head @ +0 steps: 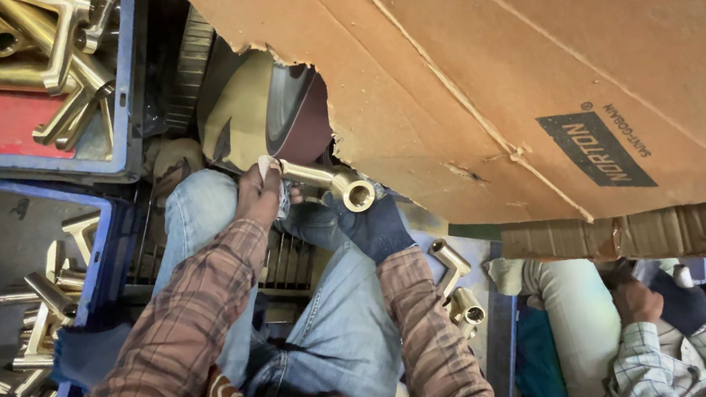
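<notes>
Plaid sleeves [166,356] nearest camera | left hand [259,197] closed on brass fitting [328,179] | right hand [371,223], gloved, closed beneath fitting | fitting touching grinding wheel [293,111] | blue crate [83,160] of brass parts, left

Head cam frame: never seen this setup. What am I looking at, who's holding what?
There is one picture, from a camera on the worker's head, looking down past their knees. No robot: a seated person in jeans and a plaid shirt works with two hands.

The left hand, bare with a bit of cloth, and the right hand, in a dark glove, together hold a brass fitting against a sanding belt on a wheel. A torn cardboard sheet hangs over the machine.

Blue crates hold more brass parts: one at top left, another at lower left, and a few by the right knee.

At bottom right, another person's gloved hand shows; that is a co-worker.
</notes>
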